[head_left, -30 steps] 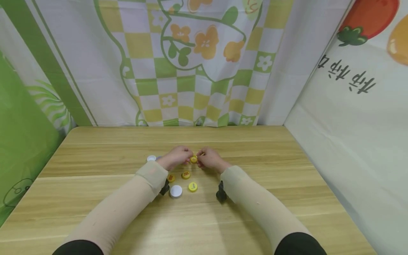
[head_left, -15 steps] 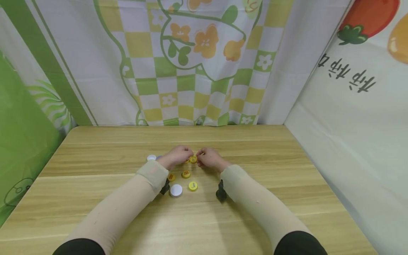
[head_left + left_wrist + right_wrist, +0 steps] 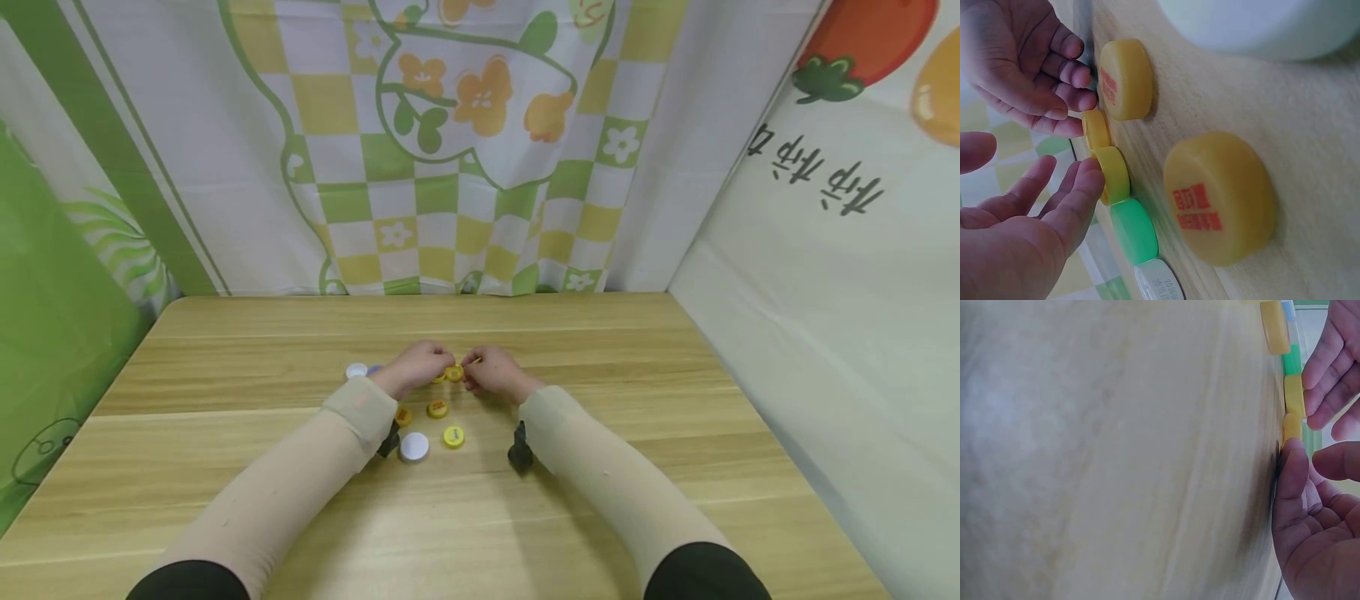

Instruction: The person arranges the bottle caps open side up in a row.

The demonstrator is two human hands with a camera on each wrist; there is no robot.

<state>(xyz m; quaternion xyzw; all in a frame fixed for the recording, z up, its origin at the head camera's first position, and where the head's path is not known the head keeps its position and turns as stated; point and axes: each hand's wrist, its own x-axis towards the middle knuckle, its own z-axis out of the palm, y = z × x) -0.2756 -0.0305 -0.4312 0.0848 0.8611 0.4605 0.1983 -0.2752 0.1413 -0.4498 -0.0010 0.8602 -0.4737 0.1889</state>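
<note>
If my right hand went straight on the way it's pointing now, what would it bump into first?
Probably the end yellow cap, right in front of your right hand; whether the two already touch is hard to tell. Past it sits another yellow cap, by your left hand.

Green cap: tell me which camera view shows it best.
The left wrist view: the green cap is large and clear there, between a yellow cap and a white cap. The right wrist view shows only a small part, beside the left hand. In the head view I can't make it out; that hand probably hides it.
</note>
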